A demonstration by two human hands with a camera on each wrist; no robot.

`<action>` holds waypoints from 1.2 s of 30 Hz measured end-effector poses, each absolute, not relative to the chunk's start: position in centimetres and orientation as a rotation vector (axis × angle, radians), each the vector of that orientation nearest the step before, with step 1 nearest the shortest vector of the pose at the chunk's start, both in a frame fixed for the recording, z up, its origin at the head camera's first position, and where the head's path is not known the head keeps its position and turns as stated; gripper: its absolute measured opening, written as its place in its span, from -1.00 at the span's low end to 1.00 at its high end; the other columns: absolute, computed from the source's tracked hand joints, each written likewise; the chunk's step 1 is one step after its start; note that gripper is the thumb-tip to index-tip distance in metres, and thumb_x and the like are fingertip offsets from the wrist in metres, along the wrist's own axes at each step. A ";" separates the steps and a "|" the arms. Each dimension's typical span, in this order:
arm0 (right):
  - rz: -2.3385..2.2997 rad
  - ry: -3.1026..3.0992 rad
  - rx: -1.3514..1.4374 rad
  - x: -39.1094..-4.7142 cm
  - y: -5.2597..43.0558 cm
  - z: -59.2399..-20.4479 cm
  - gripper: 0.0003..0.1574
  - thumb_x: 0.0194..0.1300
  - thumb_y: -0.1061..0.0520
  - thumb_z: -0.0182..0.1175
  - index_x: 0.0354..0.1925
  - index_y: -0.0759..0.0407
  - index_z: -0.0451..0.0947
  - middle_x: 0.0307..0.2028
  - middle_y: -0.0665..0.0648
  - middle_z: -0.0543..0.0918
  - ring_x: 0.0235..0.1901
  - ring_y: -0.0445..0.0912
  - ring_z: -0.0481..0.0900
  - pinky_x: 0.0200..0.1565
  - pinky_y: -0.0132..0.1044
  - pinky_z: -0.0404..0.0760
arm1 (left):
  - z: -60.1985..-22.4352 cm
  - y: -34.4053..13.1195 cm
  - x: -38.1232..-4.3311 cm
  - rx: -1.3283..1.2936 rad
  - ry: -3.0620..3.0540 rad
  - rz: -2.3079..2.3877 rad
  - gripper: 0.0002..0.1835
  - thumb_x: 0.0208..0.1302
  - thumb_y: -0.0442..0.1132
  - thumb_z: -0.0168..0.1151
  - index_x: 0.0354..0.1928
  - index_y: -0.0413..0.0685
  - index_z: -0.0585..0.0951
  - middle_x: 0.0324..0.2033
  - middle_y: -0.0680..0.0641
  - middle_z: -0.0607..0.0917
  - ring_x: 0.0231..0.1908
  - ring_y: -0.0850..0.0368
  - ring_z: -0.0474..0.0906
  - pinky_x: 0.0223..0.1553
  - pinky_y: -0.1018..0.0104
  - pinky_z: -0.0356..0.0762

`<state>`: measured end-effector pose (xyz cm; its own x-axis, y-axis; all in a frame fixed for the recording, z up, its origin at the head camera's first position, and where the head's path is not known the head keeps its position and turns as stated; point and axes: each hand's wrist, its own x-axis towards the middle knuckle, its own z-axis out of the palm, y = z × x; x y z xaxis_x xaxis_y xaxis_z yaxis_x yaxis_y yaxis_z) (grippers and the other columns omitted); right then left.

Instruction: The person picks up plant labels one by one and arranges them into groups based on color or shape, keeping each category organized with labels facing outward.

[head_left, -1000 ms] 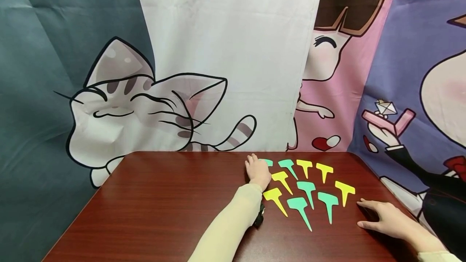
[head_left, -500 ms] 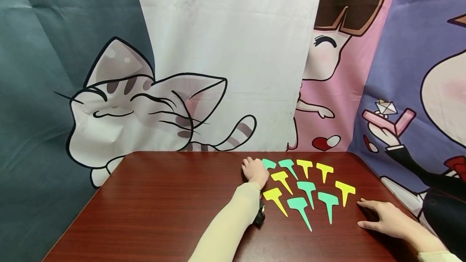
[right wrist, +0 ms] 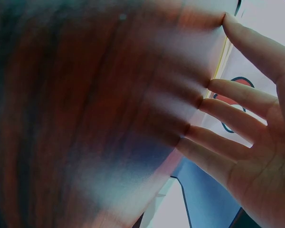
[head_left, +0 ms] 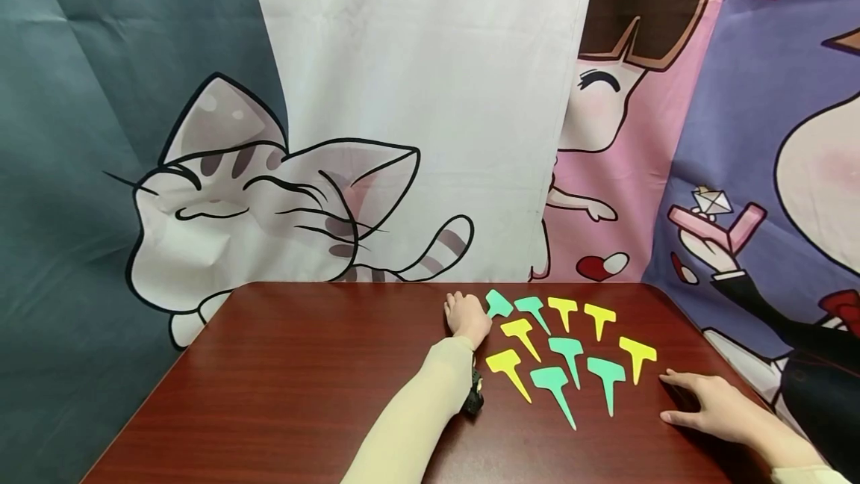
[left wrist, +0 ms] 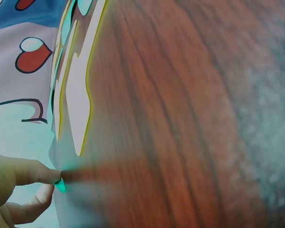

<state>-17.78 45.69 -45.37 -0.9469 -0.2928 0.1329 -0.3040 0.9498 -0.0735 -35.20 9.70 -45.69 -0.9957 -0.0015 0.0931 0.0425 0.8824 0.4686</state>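
Note:
Near the table's far edge, my left hand pinches a green T-shaped plant label. Its wide head shows to the right of the fingers, while the hand hides most of its stem in the head view. In the left wrist view, a small green tip pokes out between the thumb and a finger. At the table's right side rests my right hand, fingers extended and fingertips on the wood, holding nothing. Nearest to it lies a yellow plant label.
Several more green and yellow T-shaped labels lie flat in loose rows between the hands, among them a green one and a yellow one. The reddish-brown table reaches back to a printed cartoon curtain.
My left hand has shifted slightly left. The pinched green label has come out from under the hand and turned, its head tilting more steeply. The right hand stays put.

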 end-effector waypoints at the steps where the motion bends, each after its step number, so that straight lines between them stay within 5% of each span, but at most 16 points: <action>1: 0.139 -2.980 0.462 -17.8 45.7 -45.4 -0.18 -0.11 -0.36 0.39 -0.06 0.21 0.65 -0.08 0.19 0.70 -0.09 0.17 0.63 -0.14 -0.02 0.60 | -45.7 9.6 -35.2 -0.044 -2.964 -0.742 -0.65 0.11 -0.15 0.36 -0.09 -0.19 0.66 0.27 -0.25 0.39 0.40 -0.20 0.11 0.40 0.03 0.08; 10: 0.134 -2.965 0.477 -17.8 45.6 -45.6 -0.19 -0.11 -0.36 0.39 -0.06 0.20 0.65 -0.09 0.17 0.70 -0.10 0.15 0.64 -0.14 -0.05 0.61 | -46.0 9.2 -35.3 -0.114 -2.970 -0.710 -0.57 0.07 -0.13 0.40 -0.06 -0.24 0.64 0.25 -0.25 0.41 0.39 -0.21 0.12 0.40 0.02 0.08; 20: 0.160 -3.025 0.441 -18.0 45.6 -45.3 -0.16 -0.10 -0.35 0.38 -0.03 0.23 0.64 -0.06 0.24 0.68 -0.05 0.22 0.61 -0.10 0.08 0.58 | -46.2 9.1 -35.5 -0.147 -2.924 -0.713 -0.84 0.04 -0.23 0.35 -0.37 -0.18 0.66 0.28 -0.21 0.40 0.41 -0.19 0.09 0.41 0.00 0.03; 36: 0.174 -3.031 0.432 -17.8 45.6 -45.1 -0.14 -0.10 -0.35 0.39 -0.03 0.27 0.63 -0.05 0.29 0.66 -0.05 0.23 0.61 -0.10 0.11 0.57 | -45.9 8.9 -35.0 -0.220 -2.900 -0.600 -0.83 0.03 -0.19 0.38 -0.58 -0.07 0.61 0.29 -0.13 0.41 0.42 -0.13 0.08 0.42 0.00 0.01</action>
